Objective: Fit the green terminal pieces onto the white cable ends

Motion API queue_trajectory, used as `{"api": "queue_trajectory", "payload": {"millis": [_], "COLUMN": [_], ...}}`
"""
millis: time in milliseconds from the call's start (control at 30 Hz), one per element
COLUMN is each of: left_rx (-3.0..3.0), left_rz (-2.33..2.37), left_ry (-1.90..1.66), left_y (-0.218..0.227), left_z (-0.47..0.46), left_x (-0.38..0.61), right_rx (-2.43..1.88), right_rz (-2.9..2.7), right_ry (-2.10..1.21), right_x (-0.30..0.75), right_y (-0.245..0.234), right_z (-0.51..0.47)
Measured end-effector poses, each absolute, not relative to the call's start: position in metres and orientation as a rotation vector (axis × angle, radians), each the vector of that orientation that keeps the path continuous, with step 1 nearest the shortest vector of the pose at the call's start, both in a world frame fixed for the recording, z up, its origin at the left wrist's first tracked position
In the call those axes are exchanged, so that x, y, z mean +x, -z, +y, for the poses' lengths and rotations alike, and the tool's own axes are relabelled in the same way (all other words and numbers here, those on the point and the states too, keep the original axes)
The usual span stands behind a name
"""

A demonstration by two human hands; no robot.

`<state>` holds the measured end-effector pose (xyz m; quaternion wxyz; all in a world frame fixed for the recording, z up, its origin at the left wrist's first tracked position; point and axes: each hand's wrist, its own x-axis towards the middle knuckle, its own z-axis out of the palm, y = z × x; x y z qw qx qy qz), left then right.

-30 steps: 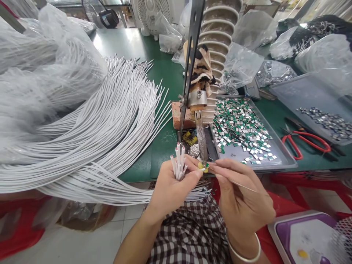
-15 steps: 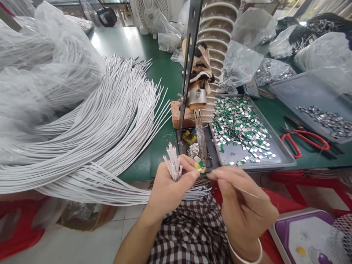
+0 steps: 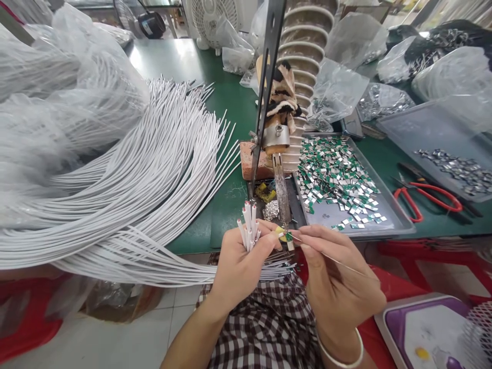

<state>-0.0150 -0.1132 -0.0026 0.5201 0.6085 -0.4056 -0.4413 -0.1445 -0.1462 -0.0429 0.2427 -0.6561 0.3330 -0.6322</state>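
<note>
Left hand (image 3: pixel 242 266): clamped on white cables (image 3: pixel 253 221). Right hand (image 3: pixel 340 282): pinching thin wire (image 3: pixel 338 261). Small green board (image 3: pixel 289 237): between the hands, at the soldering iron's (image 3: pixel 282 192) tip. I judge it best to hold everything steady, feeding wire gently.

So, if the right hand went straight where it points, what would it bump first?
Probably the little green board, close to the right hand's fingertips, then the left hand. Depth is hard to judge.
</note>
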Motion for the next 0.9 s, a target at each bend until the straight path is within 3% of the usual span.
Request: {"api": "queue_trajectory", "payload": {"millis": [367, 733, 900], "left_rx": [1.427, 1.480, 1.452], "left_rz": [-0.999, -1.114, -1.093], "left_ry": [1.001, 0.925, 0.992], "left_y": [0.001, 0.004, 0.014], "left_z": [-0.111, -0.107, -0.095], "left_x": [-0.015, -0.020, -0.011], "right_rx": [-1.838, -1.731, -1.556], "right_rz": [0.901, 1.018, 0.947], "right_ry": [1.747, 1.350, 1.319], "right_x": [-0.145, -0.149, -0.154], "right_y": [0.034, 0.040, 0.042], "right_z": [-0.146, -0.140, -0.137]}}
